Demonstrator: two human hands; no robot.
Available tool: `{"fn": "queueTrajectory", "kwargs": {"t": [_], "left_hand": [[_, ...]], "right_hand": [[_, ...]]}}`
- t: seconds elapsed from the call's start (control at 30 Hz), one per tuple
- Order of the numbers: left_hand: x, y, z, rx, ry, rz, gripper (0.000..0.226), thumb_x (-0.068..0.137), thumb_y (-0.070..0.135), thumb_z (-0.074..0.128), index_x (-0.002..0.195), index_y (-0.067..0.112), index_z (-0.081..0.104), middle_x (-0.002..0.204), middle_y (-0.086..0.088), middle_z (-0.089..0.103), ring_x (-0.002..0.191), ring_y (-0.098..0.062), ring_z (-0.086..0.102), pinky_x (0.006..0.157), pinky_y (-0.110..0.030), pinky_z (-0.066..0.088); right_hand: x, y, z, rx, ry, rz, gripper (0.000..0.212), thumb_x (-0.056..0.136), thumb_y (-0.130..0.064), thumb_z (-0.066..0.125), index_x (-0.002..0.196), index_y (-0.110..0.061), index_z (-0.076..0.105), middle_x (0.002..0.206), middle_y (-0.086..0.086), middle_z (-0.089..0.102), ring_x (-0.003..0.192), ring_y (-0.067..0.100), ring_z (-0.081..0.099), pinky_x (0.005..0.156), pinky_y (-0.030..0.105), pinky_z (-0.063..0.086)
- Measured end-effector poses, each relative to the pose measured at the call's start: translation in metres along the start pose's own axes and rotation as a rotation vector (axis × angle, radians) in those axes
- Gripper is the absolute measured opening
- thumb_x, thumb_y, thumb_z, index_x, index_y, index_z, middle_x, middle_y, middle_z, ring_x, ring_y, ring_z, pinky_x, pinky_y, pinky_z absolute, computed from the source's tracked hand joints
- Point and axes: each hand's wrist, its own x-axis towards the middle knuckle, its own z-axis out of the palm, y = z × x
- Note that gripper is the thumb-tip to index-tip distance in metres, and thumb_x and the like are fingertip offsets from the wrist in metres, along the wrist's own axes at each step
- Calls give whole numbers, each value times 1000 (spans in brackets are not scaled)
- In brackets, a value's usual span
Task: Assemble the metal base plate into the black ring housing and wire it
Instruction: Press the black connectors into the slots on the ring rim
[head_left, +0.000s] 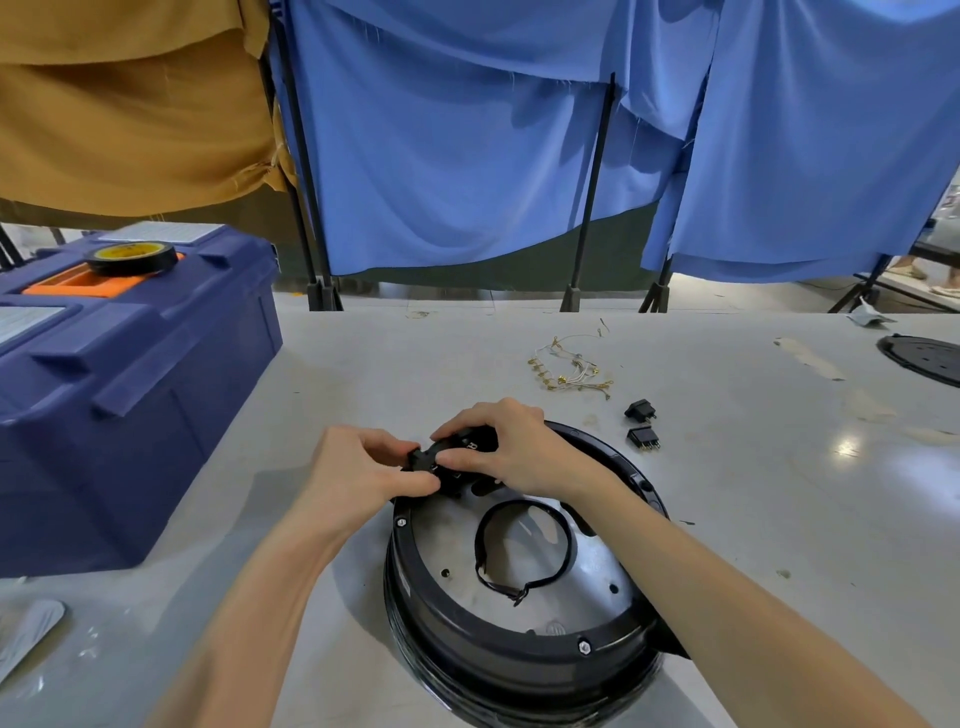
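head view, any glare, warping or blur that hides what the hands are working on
Head view: a bright glare spot on the table at the right; wide-angle warping bows the stand poles; the metal base plate shows soft reflections; focus is fair, yet the left hand and right hand cover most of the small black part they hold.

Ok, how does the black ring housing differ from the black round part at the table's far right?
The black ring housing is deep and holds the metal base plate; the black round part lies flat, showing holes. The housing sits close in front; the round part is far right, cut by the frame. Both are black, round.
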Motion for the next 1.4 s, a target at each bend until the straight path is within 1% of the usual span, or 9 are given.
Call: {"fn": "queueTrajectory", "kwargs": {"t": [0.3, 0.53, 0.63, 0.73, 0.87, 0.93, 1.0, 1.13, 1.4], "left_hand": [[1, 2, 0, 70, -22, 68, 22, 60, 4, 87, 58, 24, 77, 67, -1, 73, 58, 5, 59, 53, -1, 41], [4, 6, -7, 127, -117, 60, 16, 59, 14, 89, 65, 26, 79, 72, 0, 75, 73, -8, 67, 69, -20, 52], [7, 9, -10, 131, -168, 54, 24, 56, 47, 89, 68, 28, 80, 71, 2, 75, 74, -5, 69, 75, -24, 51], [11, 10, 0, 147, -44, 101, 38, 56, 70, 71, 67, 34, 78, 69, 9, 74, 73, -1, 68, 72, -23, 52], [17, 8, 21, 136, 94, 161, 28, 74, 53, 77, 84, 27, 74, 77, 11, 73, 75, 1, 68, 66, -19, 50], [20, 4, 27, 127, 51, 207, 17, 80, 42, 77, 89, 29, 75, 82, 16, 74, 80, 4, 68, 76, -19, 50], [22, 0, 31, 66, -5, 219, 5, 84, 33, 75, 88, 30, 77, 84, 20, 74, 83, 5, 68, 79, -16, 48], [27, -7, 33, -22, -33, 212, 8, 87, 22, 73, 88, 28, 78, 87, 15, 76, 86, 2, 70, 74, -6, 46], [26, -7, 32, -72, -48, 197, 9, 88, 20, 71, 91, 26, 78, 89, 13, 76, 89, 0, 70, 85, -19, 49]], "right_hand": [[0, 0, 0, -13, 3, 6, 17, 88, -38, 71, 104, -32, 73, 98, -16, 71, 106, 8, 61, 110, 47, 30], [0, -3, -1, -15, -21, 22, 19, 89, -34, 70, 107, -28, 73, 97, -14, 72, 105, 9, 62, 109, 46, 33], [-1, -6, -5, 29, -23, 27, 21, 97, -30, 61, 112, -23, 74, 103, -12, 73, 107, 8, 63, 108, 44, 37], [0, -6, -15, 144, 26, 53, 26, 101, -24, 54, 118, -15, 71, 115, -4, 72, 109, 7, 64, 102, 27, 46], [3, 12, -41, 112, 262, 159, 20, 97, -12, 58, 109, -9, 74, 100, -1, 71, 93, 9, 62, 74, -1, 40], [-2, 34, -60, 83, 414, 296, 17, 96, -11, 61, 106, -9, 75, 100, 2, 72, 90, 13, 62, 73, 5, 42], [-10, 63, -75, 4, 511, 487, 17, 94, -14, 64, 107, -7, 73, 108, 9, 72, 97, 24, 64, 82, 28, 50], [-27, 103, -75, -301, 399, 822, 40, 87, -37, 73, 111, -5, 63, 123, 17, 54, 118, 39, 46, 96, 41, 43], [-32, 124, -61, -259, 465, 747, 27, 84, -1, 56, 109, -4, 64, 113, 19, 63, 109, 39, 53, 84, 36, 45]]}}
